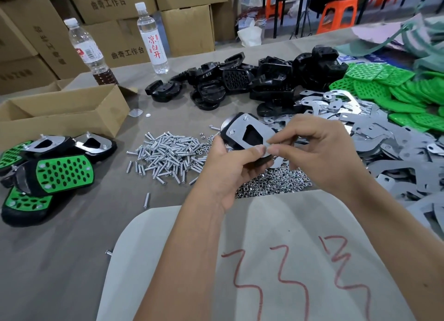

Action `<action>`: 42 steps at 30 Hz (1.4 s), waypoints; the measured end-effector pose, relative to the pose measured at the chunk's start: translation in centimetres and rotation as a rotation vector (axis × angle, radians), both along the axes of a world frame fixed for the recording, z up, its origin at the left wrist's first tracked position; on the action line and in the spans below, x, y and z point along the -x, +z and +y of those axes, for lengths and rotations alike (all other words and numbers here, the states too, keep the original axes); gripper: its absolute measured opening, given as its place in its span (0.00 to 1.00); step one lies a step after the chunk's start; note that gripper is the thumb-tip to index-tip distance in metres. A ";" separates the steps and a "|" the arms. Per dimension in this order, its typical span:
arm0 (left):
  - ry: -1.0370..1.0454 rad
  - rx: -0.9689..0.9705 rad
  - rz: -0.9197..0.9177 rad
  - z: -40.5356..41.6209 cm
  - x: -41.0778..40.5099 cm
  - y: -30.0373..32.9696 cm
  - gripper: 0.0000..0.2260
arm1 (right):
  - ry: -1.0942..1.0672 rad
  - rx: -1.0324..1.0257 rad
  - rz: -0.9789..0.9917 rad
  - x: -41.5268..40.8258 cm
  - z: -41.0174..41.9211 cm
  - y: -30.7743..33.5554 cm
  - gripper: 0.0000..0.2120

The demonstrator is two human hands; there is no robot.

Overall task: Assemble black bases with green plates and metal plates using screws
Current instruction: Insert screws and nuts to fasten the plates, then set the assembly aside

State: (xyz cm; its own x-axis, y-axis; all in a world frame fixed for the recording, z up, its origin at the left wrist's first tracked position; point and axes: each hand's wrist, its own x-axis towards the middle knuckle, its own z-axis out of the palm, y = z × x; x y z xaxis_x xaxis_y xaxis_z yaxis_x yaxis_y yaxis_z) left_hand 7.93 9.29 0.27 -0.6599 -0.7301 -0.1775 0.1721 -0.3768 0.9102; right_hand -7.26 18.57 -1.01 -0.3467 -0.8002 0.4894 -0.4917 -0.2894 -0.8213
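- Stacked cardboard boxes (pixel 113 10) printed with dark characters wall off the back of the grey counter (pixel 72 236), with orange stools (pixel 338 14) beyond them on the right.
- Two clear bottles stand near the boxes: one with brown liquid (pixel 87 50) at its bottom, one with a red-lettered label (pixel 152 38).
- An open carton (pixel 60 111) sits at the left edge, and just in front of it lie finished assemblies (pixel 48 167) (green perforated faces and metal-plated sides both showing).
- Loose black bases (pixel 240 80) are heaped across the middle back; green plates (pixel 389 90) pile up to the right, partly cut off by the frame edge.
- Metal plates (pixel 396 147) spread along the right side, many overlapping so single outlines are hard to follow.
- A pile of screws (pixel 165 155) lies left of the hands, and a pile of small nuts (pixel 271 183) sits below them, partly hidden by both hands.
- The left hand (pixel 230 169) grips the black base in progress (pixel 249 138) from below, above the nut pile, thumb pressed on the metal plate fitted to its upper face.
- The right hand (pixel 319 152) has its fingers (pixel 276 149) pinched together at the plate's near edge; whatever they hold is too small to make out.
- A pale sheet (pixel 264 260) with red scrawl covers the near counter, under both forearms.
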 end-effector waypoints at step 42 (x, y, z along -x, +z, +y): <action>0.303 0.084 -0.143 -0.1 0.5 -0.6 0.17 | -0.182 -0.216 0.401 -1.4 -1.1 -1.2 0.08</action>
